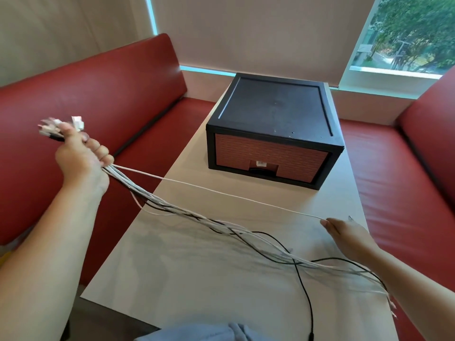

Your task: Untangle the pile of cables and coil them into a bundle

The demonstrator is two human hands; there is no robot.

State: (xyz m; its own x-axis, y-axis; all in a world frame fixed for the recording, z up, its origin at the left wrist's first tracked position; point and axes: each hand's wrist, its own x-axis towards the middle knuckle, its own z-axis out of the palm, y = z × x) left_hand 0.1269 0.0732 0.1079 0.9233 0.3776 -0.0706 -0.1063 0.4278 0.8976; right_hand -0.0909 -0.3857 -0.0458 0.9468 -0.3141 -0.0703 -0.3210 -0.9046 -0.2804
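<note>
My left hand is raised over the left bench and grips a bunch of white and black cables near their plug ends, which stick out above my fist. The bunch slopes down across the white table toward its right edge, where the loose ends fan out. One white cable runs taut and apart from the bunch to my right hand, which pinches it above the table's right side. A black cable loops down toward the near edge.
A black storage box with a brick-patterned drawer front stands on the far half of the table. Red padded benches flank the table on both sides. A window with a lowered blind is behind.
</note>
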